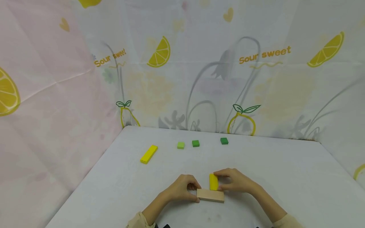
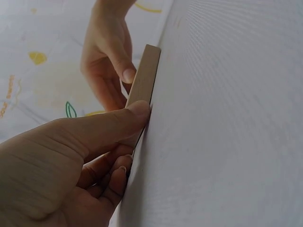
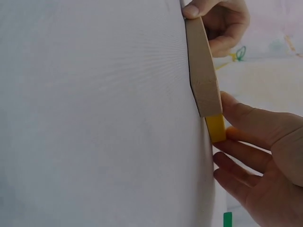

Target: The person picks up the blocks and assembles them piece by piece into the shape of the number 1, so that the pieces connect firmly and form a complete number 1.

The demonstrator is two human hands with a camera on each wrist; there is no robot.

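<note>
On the white table, a plain wooden block (image 1: pixel 210 195) lies lengthwise from left to right. My left hand (image 1: pixel 182 189) pinches its left end between thumb and fingers, as the left wrist view also shows. A short yellow block (image 1: pixel 213 182) stands out from the far side of the wooden block, at right angles to it. Thumb and fingers of my right hand (image 1: pixel 238 181) hold the yellow block by its two ends. In the right wrist view the wooden block (image 3: pixel 203 71) hides most of the yellow block (image 3: pixel 216 128).
Farther back to the left lies a longer yellow block (image 1: pixel 149 154). A light green block (image 1: pixel 181 145), a green block (image 1: pixel 195 143) and another green block (image 1: pixel 224 141) sit toward the table's far edge. Behind the table (image 1: pixel 285 180) hangs a lemon-print cloth (image 1: pixel 199 85).
</note>
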